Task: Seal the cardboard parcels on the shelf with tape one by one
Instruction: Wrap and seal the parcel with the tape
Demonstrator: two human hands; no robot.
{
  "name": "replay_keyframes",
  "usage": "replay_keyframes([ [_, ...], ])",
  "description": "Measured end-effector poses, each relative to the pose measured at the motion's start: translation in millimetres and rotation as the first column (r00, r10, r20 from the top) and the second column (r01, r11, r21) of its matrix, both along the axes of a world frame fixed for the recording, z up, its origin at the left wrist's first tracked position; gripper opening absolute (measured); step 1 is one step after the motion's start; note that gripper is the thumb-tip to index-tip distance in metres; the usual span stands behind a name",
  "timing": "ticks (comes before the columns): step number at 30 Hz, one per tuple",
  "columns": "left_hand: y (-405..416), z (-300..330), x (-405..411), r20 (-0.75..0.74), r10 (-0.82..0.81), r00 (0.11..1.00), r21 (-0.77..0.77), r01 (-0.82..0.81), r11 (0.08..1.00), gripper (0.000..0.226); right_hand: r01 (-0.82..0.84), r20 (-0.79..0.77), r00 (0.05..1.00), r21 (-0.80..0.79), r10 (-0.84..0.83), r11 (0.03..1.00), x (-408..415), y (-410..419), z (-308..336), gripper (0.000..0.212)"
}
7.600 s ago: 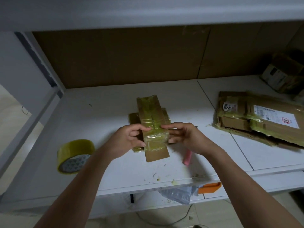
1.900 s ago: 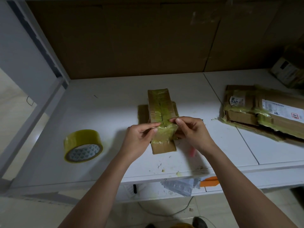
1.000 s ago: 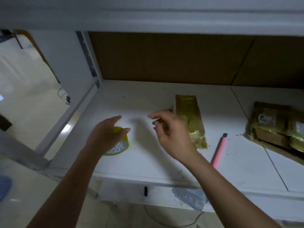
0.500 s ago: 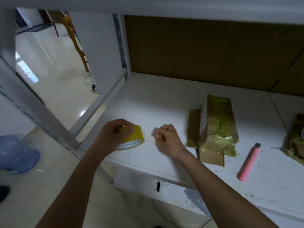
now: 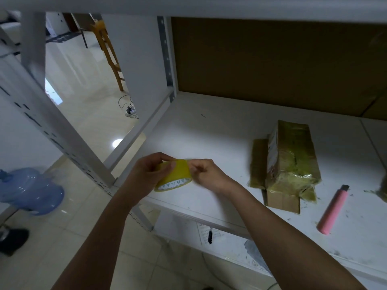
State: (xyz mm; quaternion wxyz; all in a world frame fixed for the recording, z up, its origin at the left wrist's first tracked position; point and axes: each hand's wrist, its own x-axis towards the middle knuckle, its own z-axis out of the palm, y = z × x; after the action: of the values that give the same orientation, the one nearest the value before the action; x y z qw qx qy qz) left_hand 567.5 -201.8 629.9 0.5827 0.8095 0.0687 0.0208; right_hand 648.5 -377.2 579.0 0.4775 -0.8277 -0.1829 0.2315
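Yellow tape roll (image 5: 174, 175) sits nearest, lifted just above the shelf's (image 5: 209, 132) near left corner. The left hand (image 5: 146, 174) wraps round its left side, thumb over the top; the right hand (image 5: 206, 173) has its fingers curled at the roll's right edge, apparently picking at the loose tape end, though whether it has caught the end is too blurred to tell. The roll looks light and rigid, easiest held through or around the ring while the free end, thin and sticky, is peeled with fingertips.

Farther right, well apart from the hands, lies the cardboard parcel (image 5: 291, 160), already wrapped in glossy tape, with a bare flap at its near end. It seems light and fairly stiff, slick where taped; gripping its long sides should steady it. A pink cutter (image 5: 333, 212) lies right of it.
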Motion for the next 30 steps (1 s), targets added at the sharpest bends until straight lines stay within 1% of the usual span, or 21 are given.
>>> replay_keyframes([
  [3,-1,0,-1,0.001,-0.005,1.0,-0.016,0.005,1.0,0.01,0.028,-0.014,1.0,0.032,-0.028,0.999,-2,0,-3,0.038],
  [5,-1,-1,-2,0.006,-0.009,1.0,-0.041,0.01,0.999,0.01,0.045,-0.039,0.998,0.081,-0.042,0.996,-2,-2,-4,0.033],
  [8,-2,-3,-3,0.018,-0.011,1.0,-0.075,0.013,0.997,0.009,0.053,-0.082,0.996,0.143,-0.042,0.988,-1,-3,-3,0.036],
  [10,-1,-4,-4,0.023,-0.014,1.0,-0.106,0.016,0.994,0.009,0.056,-0.076,0.996,0.13,-0.047,0.99,-3,-2,0,0.04],
  [14,4,-9,-7,0.038,-0.013,0.999,-0.197,0.02,0.98,0.012,0.007,0.013,1.0,0.021,-0.007,1.0,-4,-1,7,0.06],
  [15,6,-9,-7,0.037,-0.013,0.999,-0.223,0.021,0.975,0.011,-0.011,0.041,0.999,0.002,0.011,1.0,-5,-3,10,0.06],
  [16,7,-9,-8,0.042,-0.016,0.999,-0.238,0.026,0.971,0.011,-0.022,0.072,0.997,-0.018,0.024,1.0,-5,-6,15,0.056],
  [19,9,-3,-5,0.064,-0.014,0.998,-0.249,0.03,0.968,0.012,-0.011,0.208,0.978,-0.077,0.027,0.997,-2,-18,31,0.025],
  [21,8,4,-1,0.094,-0.018,0.995,-0.255,0.041,0.966,0.022,0.018,0.311,0.95,-0.108,0.016,0.994,0,-29,44,0.023],
  [22,6,8,2,0.118,-0.031,0.992,-0.249,0.06,0.967,0.023,0.023,0.327,0.945,-0.113,0.016,0.993,-1,-34,50,0.023],
  [23,3,12,5,0.146,-0.052,0.988,-0.241,0.086,0.967,0.02,0.021,0.32,0.947,-0.105,0.014,0.994,-2,-39,56,0.024],
  [25,-6,20,9,0.194,-0.09,0.977,-0.245,0.137,0.96,0.016,0.038,0.234,0.972,-0.036,-0.028,0.999,-7,-48,67,0.025],
  [28,-22,31,17,0.238,-0.116,0.964,-0.339,0.194,0.92,0.022,0.176,0.05,0.981,0.153,-0.186,0.972,-12,-61,81,0.015],
  [30,-32,38,22,0.257,-0.126,0.958,-0.371,0.219,0.903,0.018,0.263,-0.026,0.964,0.282,-0.266,0.923,-15,-70,88,0.014],
])
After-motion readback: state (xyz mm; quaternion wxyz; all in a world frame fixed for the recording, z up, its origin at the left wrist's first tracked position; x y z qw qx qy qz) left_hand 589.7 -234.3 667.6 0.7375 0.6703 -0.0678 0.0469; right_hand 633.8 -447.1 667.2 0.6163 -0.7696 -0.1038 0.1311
